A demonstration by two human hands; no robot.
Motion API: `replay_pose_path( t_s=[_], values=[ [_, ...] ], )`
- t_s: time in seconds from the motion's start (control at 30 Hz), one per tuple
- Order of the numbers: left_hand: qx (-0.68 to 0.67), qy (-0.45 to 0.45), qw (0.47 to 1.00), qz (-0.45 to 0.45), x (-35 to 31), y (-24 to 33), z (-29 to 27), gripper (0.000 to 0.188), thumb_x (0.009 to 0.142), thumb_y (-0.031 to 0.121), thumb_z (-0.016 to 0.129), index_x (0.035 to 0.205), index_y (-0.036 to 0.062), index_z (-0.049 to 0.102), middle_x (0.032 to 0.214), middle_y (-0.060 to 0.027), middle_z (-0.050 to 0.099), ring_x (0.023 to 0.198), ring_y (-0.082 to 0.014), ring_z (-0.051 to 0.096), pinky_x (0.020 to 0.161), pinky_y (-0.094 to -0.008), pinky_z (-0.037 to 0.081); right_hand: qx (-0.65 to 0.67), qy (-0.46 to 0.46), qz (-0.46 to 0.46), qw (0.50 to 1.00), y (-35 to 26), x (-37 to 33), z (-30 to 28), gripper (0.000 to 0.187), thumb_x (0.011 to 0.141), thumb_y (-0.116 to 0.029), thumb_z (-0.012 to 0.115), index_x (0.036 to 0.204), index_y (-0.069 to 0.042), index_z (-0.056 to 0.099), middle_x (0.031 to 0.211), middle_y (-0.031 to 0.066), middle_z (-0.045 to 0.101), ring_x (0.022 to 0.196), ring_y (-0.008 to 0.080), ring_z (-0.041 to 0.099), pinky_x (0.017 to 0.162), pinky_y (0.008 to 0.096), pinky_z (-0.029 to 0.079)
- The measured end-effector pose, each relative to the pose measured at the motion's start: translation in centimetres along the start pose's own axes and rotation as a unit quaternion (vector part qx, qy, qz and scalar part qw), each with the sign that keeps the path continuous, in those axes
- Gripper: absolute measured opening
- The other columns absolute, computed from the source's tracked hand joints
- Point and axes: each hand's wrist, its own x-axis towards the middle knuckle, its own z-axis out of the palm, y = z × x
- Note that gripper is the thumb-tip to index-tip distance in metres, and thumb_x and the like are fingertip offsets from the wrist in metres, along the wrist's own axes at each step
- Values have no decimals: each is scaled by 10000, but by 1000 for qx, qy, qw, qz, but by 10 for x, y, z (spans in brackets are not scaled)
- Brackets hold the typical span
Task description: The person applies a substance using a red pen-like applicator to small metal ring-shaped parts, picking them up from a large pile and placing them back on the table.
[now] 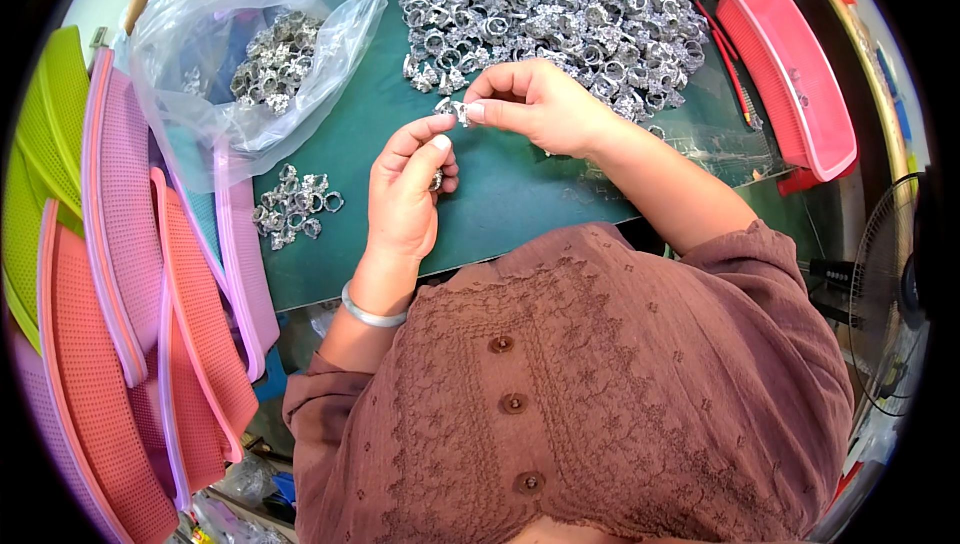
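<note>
Over the green tabletop my two hands meet just in front of a large heap of silver rings [555, 19]. My right hand [540, 109] is closed, thumb and index finger pinching a small silver ring [452, 110]. Touching or almost touching that ring is the index fingertip of my left hand [405, 184]. The left fingers are curled, and another silver ring [436, 180] shows partly between them; the rest is hidden. Left of my left hand lies a small pile of silver rings [297, 206].
A clear plastic bag [345, 94] holding more rings stands at the far left. Stacked plastic baskets [120, 214] in green, purple and coral crowd the left side. At the right are a pink basket [785, 74], a red-and-black tool [728, 59] and a fan [885, 284].
</note>
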Motion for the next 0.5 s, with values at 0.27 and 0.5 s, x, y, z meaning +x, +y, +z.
replay_pose_path(
  t_s=[0.27,0.5],
  values=[
    [98,20,991,85,-1,2,13,140,789,39,592,927,18,604,738,-2,565,589,-59,474,536,-184,379,153,-34,68,985,1,-4,-1,176,798,-83,605,947,10,604,779,32,619,700,90,554,649,220,450],
    [-39,31,998,-29,4,6,7,85,802,74,580,858,13,597,673,-16,543,585,-87,482,526,-216,386,101,-39,5,994,2,-6,-2,241,752,-26,638,987,-8,590,857,38,610,772,77,553,696,217,449]
  ],
)
